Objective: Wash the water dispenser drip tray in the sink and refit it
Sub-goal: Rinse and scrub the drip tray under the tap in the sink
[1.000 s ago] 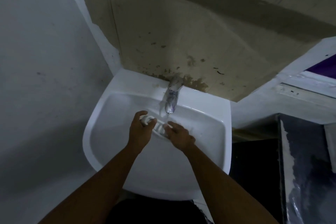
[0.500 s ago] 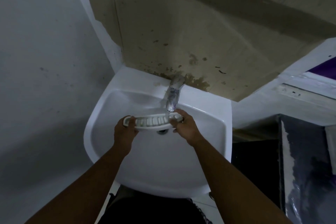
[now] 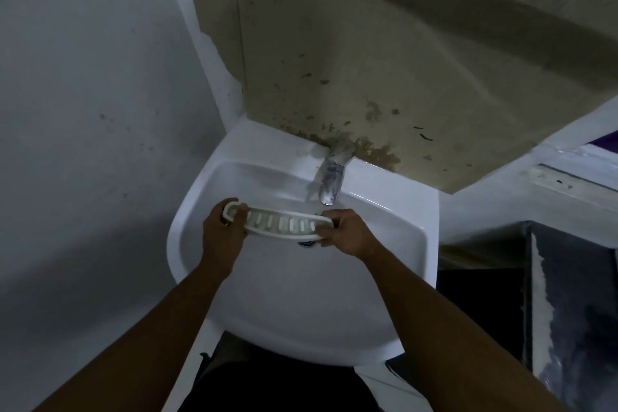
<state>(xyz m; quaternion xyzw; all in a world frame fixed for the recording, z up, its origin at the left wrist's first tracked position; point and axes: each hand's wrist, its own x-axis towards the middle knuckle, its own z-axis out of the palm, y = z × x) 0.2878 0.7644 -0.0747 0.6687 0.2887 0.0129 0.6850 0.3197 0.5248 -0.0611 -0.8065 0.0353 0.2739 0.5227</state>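
Observation:
A white slotted drip tray (image 3: 282, 222) is held level above the bowl of a white wall-mounted sink (image 3: 301, 304). My left hand (image 3: 222, 236) grips its left end. My right hand (image 3: 347, 232) grips its right end. The tray sits just in front of and below the chrome tap (image 3: 331, 181). The sink drain (image 3: 306, 243) peeks out under the tray's right part. I cannot tell whether water runs from the tap.
A stained beige wall (image 3: 368, 60) rises behind the sink. A pale wall (image 3: 83, 110) stands close on the left. A dark panel (image 3: 568, 304) and a white ledge (image 3: 521, 207) lie to the right.
Both hands moved apart from the tray's middle under the tap to its two ends. The tray has turned level and lifted a little; it has shifted slightly left since half a second ago.

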